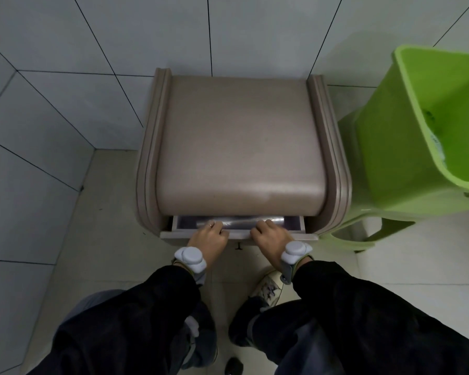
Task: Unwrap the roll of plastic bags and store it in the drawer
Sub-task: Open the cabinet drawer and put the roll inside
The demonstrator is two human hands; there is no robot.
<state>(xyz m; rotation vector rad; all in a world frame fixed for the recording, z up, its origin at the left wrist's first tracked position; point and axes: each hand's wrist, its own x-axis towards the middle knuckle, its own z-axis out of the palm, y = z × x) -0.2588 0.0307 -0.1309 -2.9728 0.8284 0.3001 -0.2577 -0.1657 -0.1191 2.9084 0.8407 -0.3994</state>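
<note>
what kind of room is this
Probably a tiled utility corner or bathroom at home: grey wall tiles, a beige cabinet with its drawer slightly open, and a green plastic bin beside it.

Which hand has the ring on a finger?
The left hand: a ring shows on one finger at the drawer front. The right hand shows none.

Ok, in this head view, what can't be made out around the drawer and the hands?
- Drawer: mostly hidden under the cabinet top; only a front strip shows.
- Roll of plastic bags: partly covered by both hands; wrapping state unclear.
- Left hand and right hand: fingers curl over the drawer front, tips hidden.
- Green bin: cut off by the right edge.
</note>
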